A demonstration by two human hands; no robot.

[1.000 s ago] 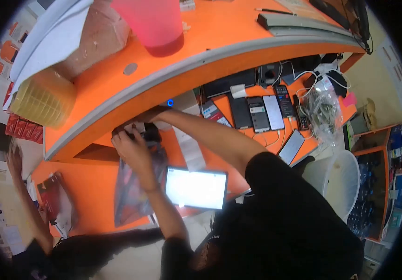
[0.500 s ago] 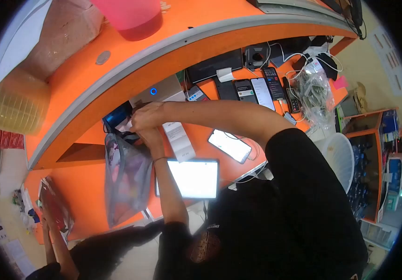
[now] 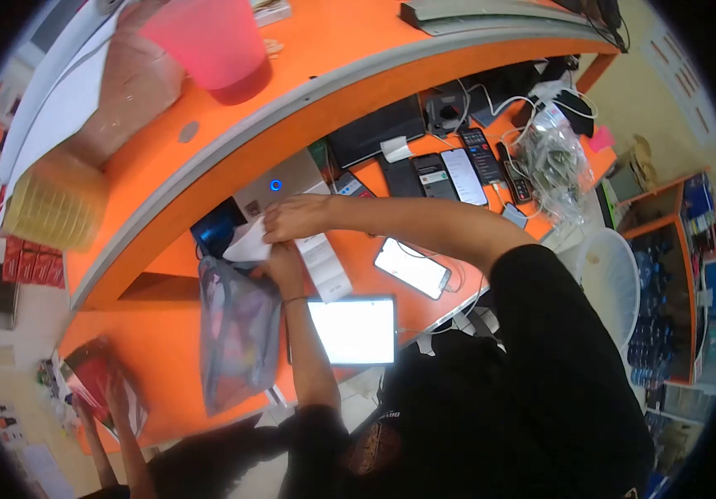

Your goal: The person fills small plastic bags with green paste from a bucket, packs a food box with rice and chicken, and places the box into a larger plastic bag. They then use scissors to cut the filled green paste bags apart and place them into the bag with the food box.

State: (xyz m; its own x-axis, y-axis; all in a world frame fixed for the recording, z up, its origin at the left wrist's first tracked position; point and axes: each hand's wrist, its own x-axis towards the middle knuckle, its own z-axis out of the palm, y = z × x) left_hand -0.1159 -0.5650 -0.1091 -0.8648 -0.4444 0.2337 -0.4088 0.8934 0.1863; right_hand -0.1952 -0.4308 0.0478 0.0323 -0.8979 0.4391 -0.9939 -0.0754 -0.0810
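My right hand (image 3: 298, 218) reaches across from the right, its fingers closed on a crumpled piece of white paper (image 3: 250, 243). Just below it, my left hand (image 3: 281, 268) is at the top edge of a grey translucent bag (image 3: 237, 341) with pinkish contents; its fingertips are partly hidden by the paper and bag. A long strip of printed paper (image 3: 325, 270) hangs from a silver printer (image 3: 279, 179) with a blue ring light, right beside both hands. A tablet (image 3: 354, 331) with a bright white screen lies below.
Several phones (image 3: 464, 176) lie at the back right, near cables and a clear plastic bag (image 3: 553, 162). A lit phone (image 3: 412, 268) is nearer. A pink cup (image 3: 217, 50) stands on the upper shelf (image 3: 150, 150). At lower left, another person's hands (image 3: 100, 407) hold a red package (image 3: 104, 378).
White paper now shows in my right hand, lifted above the bag opening. The view has shifted slightly. The other person's red package is tilted differently.
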